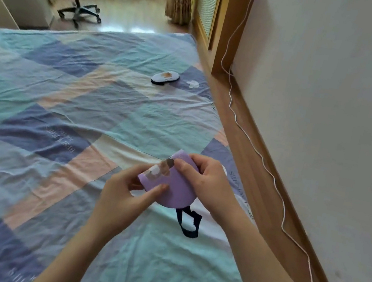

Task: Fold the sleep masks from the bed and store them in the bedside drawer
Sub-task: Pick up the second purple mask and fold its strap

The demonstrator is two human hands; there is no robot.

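So, hands: our left hand (122,186) and right hand (207,182) pinch the purple mask (174,188), keeping its fold closed.
Spare: second mask (165,77) waits farther up the bed (64,94).

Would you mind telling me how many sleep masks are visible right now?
2. A purple sleep mask is folded between the left hand and right hand; a second sleep mask lies farther up the bed. Others may be out of view.

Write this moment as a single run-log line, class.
left hand: grips folded purple fabric sleep mask | right hand: pinches same mask | dark strap: dangling | second mask: lying on patchwork bedspread
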